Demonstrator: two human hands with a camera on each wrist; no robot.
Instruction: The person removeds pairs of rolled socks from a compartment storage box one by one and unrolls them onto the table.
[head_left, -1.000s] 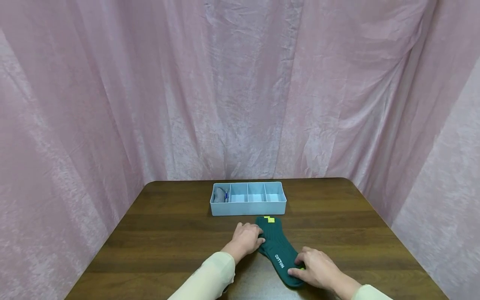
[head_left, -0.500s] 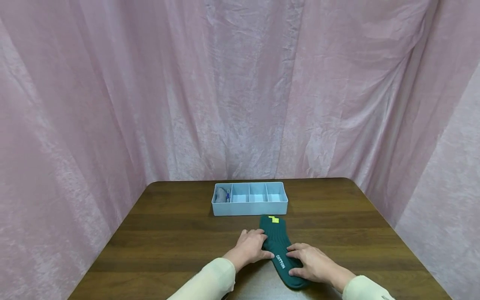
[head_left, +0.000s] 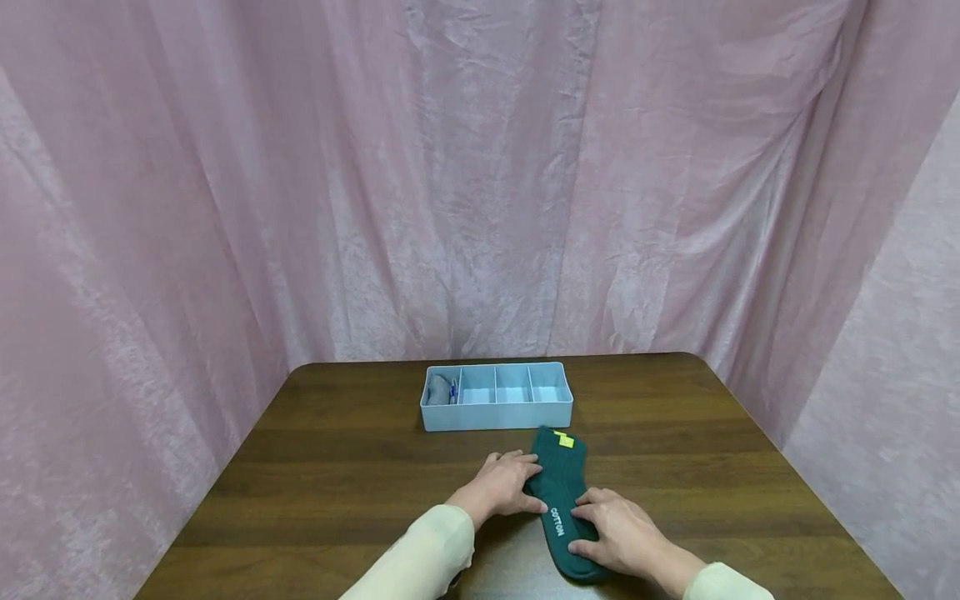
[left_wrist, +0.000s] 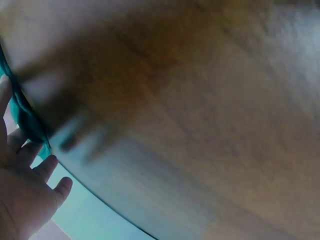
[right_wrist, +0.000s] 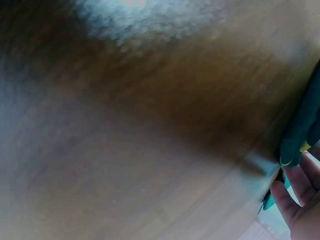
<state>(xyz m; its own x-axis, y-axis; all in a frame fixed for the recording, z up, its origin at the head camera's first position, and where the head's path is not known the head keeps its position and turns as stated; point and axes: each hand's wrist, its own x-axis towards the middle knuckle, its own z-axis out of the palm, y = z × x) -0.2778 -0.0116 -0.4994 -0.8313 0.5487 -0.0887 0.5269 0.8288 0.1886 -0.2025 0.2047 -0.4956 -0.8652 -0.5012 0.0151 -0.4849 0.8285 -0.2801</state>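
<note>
A pair of dark green socks (head_left: 558, 479), laid one on the other with "COTTON" lettering and yellow tags at the cuff, lies flat on the wooden table. My left hand (head_left: 501, 486) touches their left edge, its fingers near the cuff and its thumb beside the lettering. At the foot end my right hand (head_left: 618, 531) rests on the right edge, fingers fairly straight, thumb on top near the toe. The left wrist view shows the sock edge (left_wrist: 27, 120) beside the left fingers; in the right wrist view the socks (right_wrist: 300, 130) lie against the right fingertips.
Behind the socks stands a light blue divided box (head_left: 497, 417). Its leftmost compartment holds a grey bundle (head_left: 438, 390) with a small blue-marked item beside it. Pink curtains (head_left: 480, 183) hang around the table (head_left: 337, 467).
The socks have turned, their cuff end shifting right and standing straighter. My left hand has slid slightly right along their edge, and the right hand has moved up a little from the toe.
</note>
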